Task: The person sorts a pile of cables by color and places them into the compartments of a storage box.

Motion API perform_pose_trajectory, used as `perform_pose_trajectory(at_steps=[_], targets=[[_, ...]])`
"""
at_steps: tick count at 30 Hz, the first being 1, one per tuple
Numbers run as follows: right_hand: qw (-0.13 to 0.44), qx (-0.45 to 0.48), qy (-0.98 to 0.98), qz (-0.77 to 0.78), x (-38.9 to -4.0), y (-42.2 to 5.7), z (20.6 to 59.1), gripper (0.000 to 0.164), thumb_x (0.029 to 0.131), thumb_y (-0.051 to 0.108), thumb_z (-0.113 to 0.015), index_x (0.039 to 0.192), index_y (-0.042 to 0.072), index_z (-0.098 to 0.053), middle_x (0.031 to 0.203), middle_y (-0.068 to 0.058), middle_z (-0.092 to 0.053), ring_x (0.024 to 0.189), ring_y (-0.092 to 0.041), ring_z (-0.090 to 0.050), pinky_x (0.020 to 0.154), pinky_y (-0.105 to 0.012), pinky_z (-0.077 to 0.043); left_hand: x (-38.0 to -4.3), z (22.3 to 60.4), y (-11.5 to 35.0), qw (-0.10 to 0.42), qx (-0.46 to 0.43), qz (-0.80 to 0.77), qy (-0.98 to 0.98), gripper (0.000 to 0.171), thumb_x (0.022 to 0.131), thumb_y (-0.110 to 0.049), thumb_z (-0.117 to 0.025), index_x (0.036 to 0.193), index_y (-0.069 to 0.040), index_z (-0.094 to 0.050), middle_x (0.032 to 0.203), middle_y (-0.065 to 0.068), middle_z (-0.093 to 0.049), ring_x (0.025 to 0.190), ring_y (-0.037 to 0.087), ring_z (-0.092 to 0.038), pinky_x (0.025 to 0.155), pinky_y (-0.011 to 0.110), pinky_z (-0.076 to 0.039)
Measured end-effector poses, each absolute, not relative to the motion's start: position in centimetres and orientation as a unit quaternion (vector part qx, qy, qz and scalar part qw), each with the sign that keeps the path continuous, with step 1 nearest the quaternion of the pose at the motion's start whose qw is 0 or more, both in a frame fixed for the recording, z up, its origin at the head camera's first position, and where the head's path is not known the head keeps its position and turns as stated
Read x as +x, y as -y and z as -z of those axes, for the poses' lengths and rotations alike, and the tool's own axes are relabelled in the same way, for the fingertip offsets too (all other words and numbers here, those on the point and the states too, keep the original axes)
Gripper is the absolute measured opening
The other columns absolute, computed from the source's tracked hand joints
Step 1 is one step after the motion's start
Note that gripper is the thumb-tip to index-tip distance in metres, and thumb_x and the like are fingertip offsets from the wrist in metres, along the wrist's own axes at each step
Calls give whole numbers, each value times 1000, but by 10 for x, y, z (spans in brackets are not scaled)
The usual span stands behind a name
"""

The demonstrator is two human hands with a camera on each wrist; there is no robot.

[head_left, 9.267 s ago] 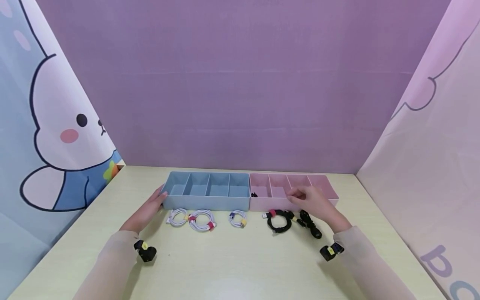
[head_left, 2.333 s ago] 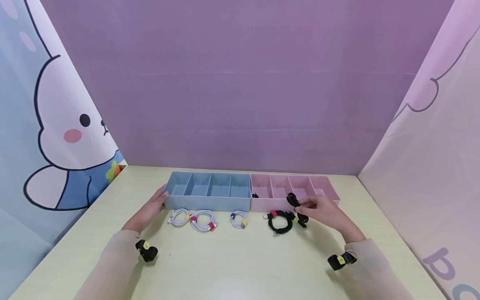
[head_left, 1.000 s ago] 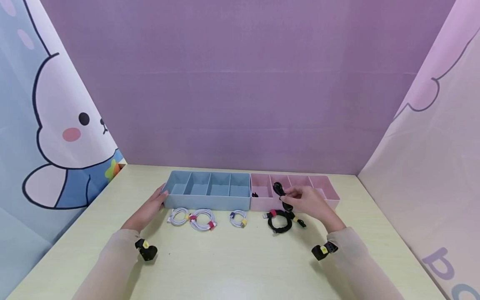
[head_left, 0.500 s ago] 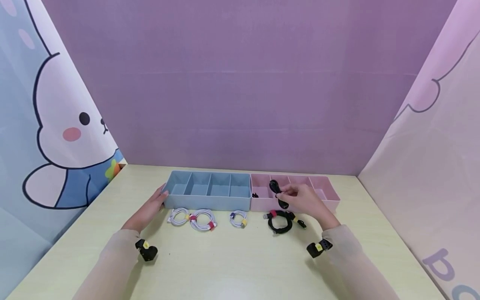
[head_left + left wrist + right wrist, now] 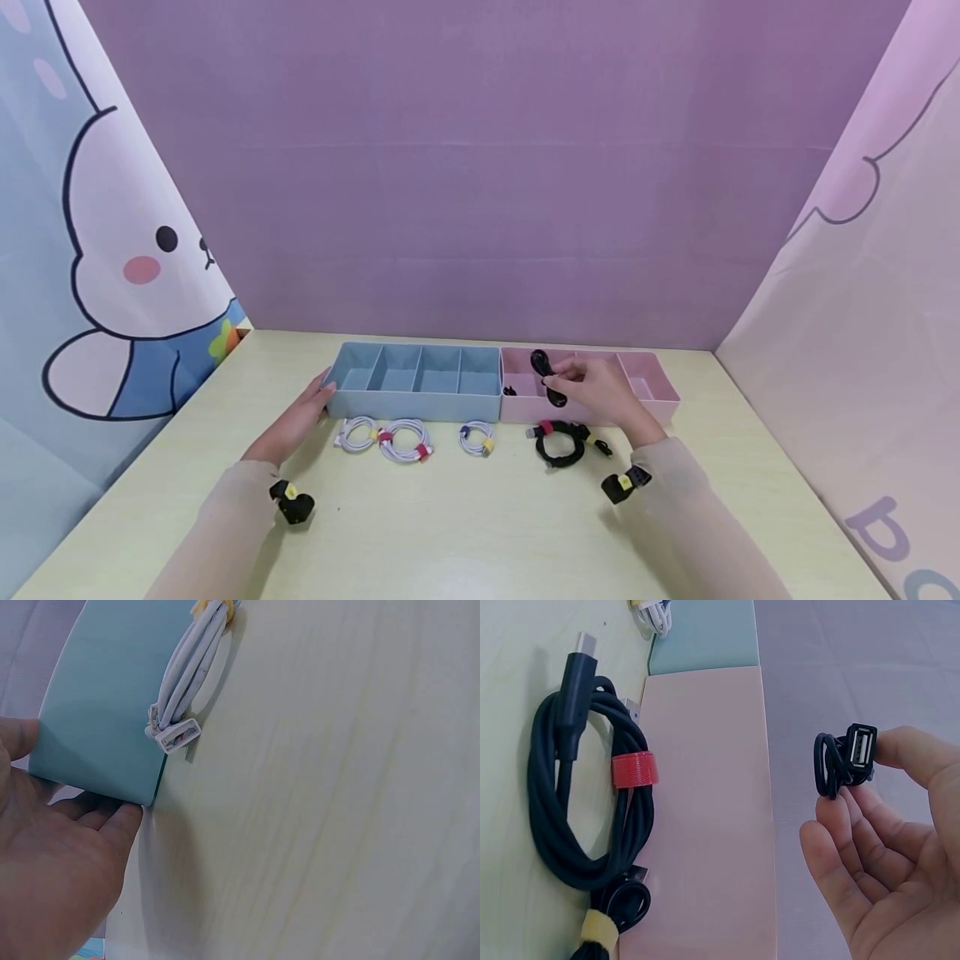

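Fingers of right hand (image 5: 602, 390): pinched on bundled black cable (image 5: 539, 362). Cable midsection: covered by fingertips in head view; far end hidden in right wrist view. Cable location: between thumb and fingertips, above pink tray (image 5: 527, 410). Left hand (image 5: 295, 418): clasped on left end of blue tray (image 5: 416, 407), fingertips partly hidden.

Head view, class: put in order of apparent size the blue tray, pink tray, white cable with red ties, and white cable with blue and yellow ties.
1. Blue tray and pink tray: too alike to rank.
2. Red-tied white cable.
3. Blue-and-yellow-tied white cable.
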State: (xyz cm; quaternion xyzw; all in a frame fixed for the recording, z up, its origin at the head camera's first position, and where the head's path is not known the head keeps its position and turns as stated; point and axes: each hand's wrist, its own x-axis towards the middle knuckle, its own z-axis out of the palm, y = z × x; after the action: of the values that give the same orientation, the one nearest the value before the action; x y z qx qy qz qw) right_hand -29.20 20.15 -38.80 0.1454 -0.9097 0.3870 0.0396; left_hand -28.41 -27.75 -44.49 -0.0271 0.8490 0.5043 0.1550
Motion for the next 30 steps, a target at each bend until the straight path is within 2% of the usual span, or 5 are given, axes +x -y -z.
perform_pose_trajectory(at_steps=[12, 22, 30], targets=[[49, 146, 900, -408, -300, -199, 390, 27, 90, 31, -76, 106, 9, -76, 93, 0, -73, 84, -17, -65, 75, -34, -55, -284, 447, 277, 135, 1, -518, -845, 83, 99, -71, -19, 160, -26, 15, 166, 14, 13, 150, 43, 0, 117, 65, -8], [2, 132, 891, -435, -306, -192, 387, 34, 93, 33, -73, 114, 7, -72, 100, -4, -71, 87, -20, -63, 77, -35, -53, -285, 447, 277, 131, 4, -518, -845, 82, 100, -69, -19, 160, -24, 15, 166, 15, 13, 150, 43, 1, 118, 64, -9], [-1, 124, 891, -437, -311, -185, 384, 36, 94, 34, -72, 115, 5, -72, 98, -6, -70, 88, -21, -63, 76, -34, -54, -285, 447, 278, 135, 0, -512, -848, 81, 100, -69, -19, 160, -26, 15, 166, 14, 14, 150, 43, 3, 117, 65, -7]])
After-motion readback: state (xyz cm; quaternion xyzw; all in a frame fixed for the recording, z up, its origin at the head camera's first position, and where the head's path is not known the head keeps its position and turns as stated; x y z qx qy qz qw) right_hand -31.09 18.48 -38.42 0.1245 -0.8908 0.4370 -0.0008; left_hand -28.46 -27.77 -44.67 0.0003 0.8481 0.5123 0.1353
